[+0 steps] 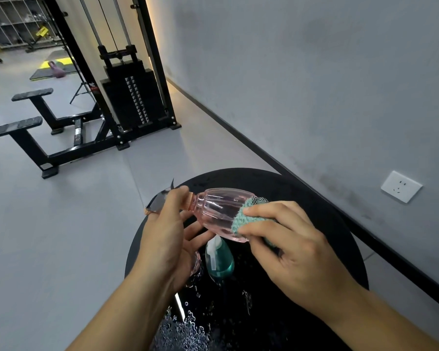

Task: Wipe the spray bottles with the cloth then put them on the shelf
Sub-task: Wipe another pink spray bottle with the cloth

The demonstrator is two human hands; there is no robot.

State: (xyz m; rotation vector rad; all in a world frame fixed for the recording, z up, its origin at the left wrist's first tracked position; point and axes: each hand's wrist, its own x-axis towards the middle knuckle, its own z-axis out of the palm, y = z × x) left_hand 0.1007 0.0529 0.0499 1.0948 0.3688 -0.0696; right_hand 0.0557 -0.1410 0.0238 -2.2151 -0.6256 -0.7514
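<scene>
Pink spray bottle [219, 215] held sideways over round black table [314, 198], cloth on its base end.

Left hand [166, 231] grips the bottle at neck/sprayer end, thumb up by the neck, fingers curled under. Right hand [293, 243] pinches teal cloth [249, 215] against the bottle's bottom, fingers wrapped over the cloth. Teal spray bottle [219, 259] stands on the table just below the pink one, white pump head up. Another pink item partly hidden behind the left hand, can't tell what. Water droplets [185, 328] on near tabletop. Cable weight machine [129, 97] back left, wall socket [401, 186] on right wall.
</scene>
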